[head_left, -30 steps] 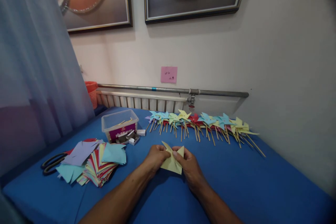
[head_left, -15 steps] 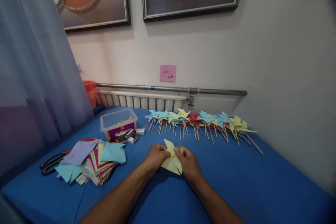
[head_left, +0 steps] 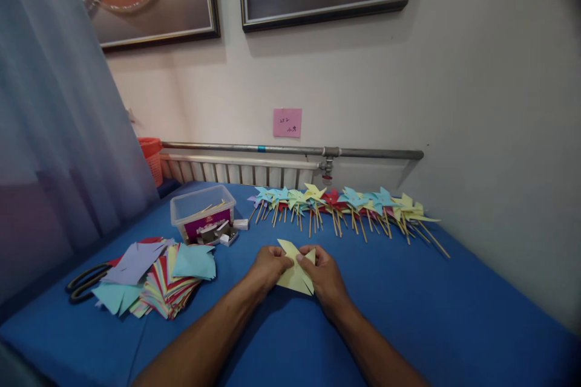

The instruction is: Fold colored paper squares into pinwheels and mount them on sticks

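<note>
Between my hands is a pale yellow paper pinwheel blank (head_left: 294, 279), a square with slits cut in from its corners. My left hand (head_left: 271, 266) pinches its left side, thumb on top. From the right, my right hand (head_left: 325, 275) grips it with the thumb pressed near the middle. One corner points up between the thumbs, and the lower part is spread flat. The fingers behind the paper are hidden. Beyond my hands lies a row of finished paper pinwheels (head_left: 354, 198) on thin wooden sticks, in blue, yellow, green and red.
At left, a pile of slit coloured paper squares (head_left: 170, 281) partly covers black-handled scissors (head_left: 84, 283). Behind it stands a clear plastic box (head_left: 202, 208) with sticks inside, small boxes (head_left: 228, 236) beside it. A blue cloth (head_left: 408, 320) covers the table. A radiator (head_left: 240, 172) runs along the wall.
The view has shifted slightly. My right thumb has moved in toward the middle of the yellow paper. Both hands keep their hold.
</note>
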Action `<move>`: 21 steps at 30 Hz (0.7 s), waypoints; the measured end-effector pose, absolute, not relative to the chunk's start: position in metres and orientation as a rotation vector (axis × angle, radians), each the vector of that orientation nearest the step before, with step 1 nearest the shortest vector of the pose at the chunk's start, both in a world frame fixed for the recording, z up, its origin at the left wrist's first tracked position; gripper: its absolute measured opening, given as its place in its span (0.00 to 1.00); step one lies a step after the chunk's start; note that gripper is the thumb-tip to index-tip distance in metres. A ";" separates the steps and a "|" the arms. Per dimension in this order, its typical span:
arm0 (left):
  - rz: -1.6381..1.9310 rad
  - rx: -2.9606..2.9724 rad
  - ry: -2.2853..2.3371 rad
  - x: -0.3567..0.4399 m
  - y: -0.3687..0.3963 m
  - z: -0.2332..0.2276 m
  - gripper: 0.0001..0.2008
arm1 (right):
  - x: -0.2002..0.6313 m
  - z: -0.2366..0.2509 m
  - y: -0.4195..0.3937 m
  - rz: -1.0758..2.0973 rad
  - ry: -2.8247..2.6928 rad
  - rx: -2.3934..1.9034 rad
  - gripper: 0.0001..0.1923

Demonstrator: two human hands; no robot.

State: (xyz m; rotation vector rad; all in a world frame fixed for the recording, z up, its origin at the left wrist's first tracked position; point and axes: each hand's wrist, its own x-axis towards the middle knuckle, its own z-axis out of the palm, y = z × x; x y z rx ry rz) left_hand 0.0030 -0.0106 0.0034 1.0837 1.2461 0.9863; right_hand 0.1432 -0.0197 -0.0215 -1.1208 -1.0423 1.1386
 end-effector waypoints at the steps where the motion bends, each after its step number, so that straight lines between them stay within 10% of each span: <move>1: 0.984 1.087 1.247 0.003 -0.011 0.003 0.08 | 0.143 -0.021 -0.020 1.147 -1.041 -1.114 0.18; 21: 0.991 1.088 1.219 0.002 -0.014 0.006 0.11 | 0.144 -0.025 -0.018 1.051 -1.130 -1.194 0.17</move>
